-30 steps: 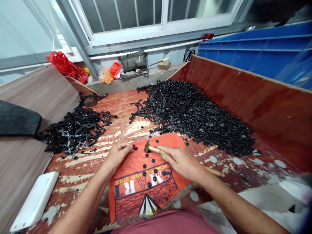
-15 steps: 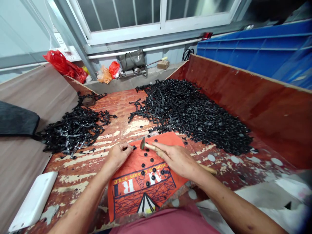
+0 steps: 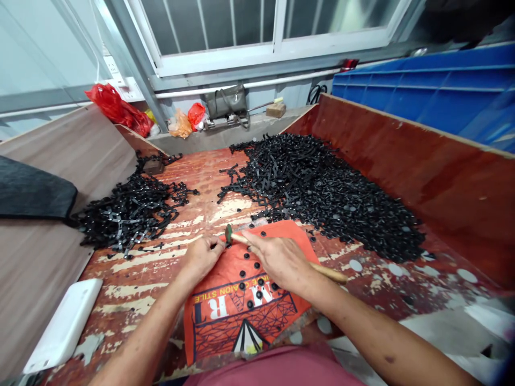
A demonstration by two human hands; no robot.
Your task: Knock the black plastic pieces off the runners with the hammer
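Observation:
My right hand grips a small hammer by its wooden handle, and the dark head is over the far left part of an orange printed cloth. Beside the hammer head, my left hand is closed in a pinch. A small black part sits at its fingertips, partly hidden by fingers and hammer. Several round black pieces lie scattered on the cloth, between and in front of my hands.
A large heap of black linked parts lies at the back right, a smaller heap at the left. Wooden boards wall the table. A white case lies at front left. A blue crate stands behind the right board.
The hammer has moved left and down, its head now close to my left fingertips. My right hand moved with it. The whole view has shifted slightly.

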